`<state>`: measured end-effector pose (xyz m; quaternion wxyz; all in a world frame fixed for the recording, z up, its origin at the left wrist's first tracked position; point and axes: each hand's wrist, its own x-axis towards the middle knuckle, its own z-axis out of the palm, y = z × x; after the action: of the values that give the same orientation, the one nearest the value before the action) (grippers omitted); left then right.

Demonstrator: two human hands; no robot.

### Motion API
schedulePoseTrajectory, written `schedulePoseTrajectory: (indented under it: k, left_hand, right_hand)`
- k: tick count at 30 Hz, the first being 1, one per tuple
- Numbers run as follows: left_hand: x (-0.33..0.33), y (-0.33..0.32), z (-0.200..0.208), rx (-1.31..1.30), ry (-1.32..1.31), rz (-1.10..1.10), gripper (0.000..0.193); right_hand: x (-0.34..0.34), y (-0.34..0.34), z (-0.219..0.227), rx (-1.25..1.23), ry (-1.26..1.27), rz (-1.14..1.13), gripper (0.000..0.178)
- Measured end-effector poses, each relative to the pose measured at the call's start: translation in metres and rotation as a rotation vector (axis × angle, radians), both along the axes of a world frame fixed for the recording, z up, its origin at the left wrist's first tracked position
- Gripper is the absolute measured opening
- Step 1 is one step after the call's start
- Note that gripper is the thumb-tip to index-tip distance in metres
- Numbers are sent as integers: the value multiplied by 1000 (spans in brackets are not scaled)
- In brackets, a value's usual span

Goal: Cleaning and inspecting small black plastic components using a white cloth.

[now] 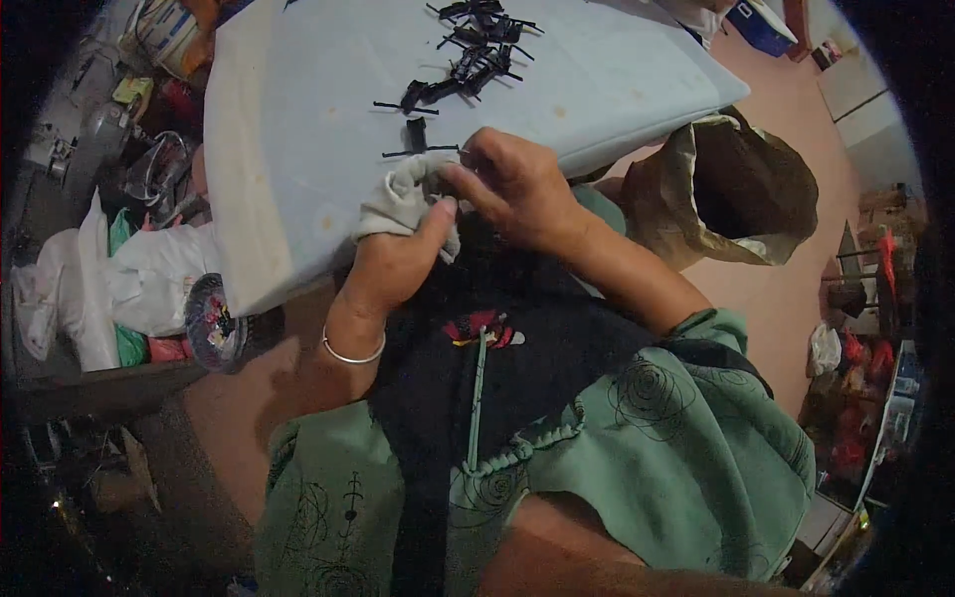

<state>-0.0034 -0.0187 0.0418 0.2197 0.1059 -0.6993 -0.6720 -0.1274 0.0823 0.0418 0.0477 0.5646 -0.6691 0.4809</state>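
Note:
My left hand (396,261) is closed around a bunched grey-white cloth (393,204) at the near edge of a white padded surface (328,129). Close beside it, my right hand (522,184) has thumb and forefinger pinched at the cloth's right side; what sits between those fingertips is hidden. Just beyond the cloth is a black plastic piece (417,134) with a thin crossbar. Whether the fingers touch that bar I cannot tell. Farther off, several similar black pieces (468,70) lie in a loose line.
A large brown sack (657,199) stands gaping on the floor at the right. On the left, white plastic bags (159,279) and a clear round tub (214,323) of small colourful items crowd a low ledge. Shelves with red bags (851,428) line the far right.

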Motion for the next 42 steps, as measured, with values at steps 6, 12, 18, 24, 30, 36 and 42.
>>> schedulePoseTrajectory:
  k: [6, 12, 18, 24, 30, 36, 42]
  left_hand:
    - [-1, 3, -4, -138, -1, 152, 17]
    - [-6, 5, -7, -720, 141, 290, 16]
    - [-6, 5, -26, -1031, -16, 338, 18]
    - [-9, 5, -24, -365, 127, 287, 20]
    - [-6, 5, -26, -570, 58, 319, 20]
    - [-9, 11, -5, -958, 47, 321, 18]
    - [-7, 5, -21, -331, 173, 259, 19]
  right_hand:
    - [0, 2, 1, 193, -175, 223, 20]
    - [10, -4, -19, 256, -469, 216, 28]
    - [15, -10, -40, 213, -713, 212, 30]
    - [5, 5, -10, 349, -672, 381, 30]
    - [9, 5, -12, 277, -612, 352, 27]
    - [15, -2, -29, 258, -768, 213, 30]
    - [6, 6, -18, 222, -947, 434, 24]
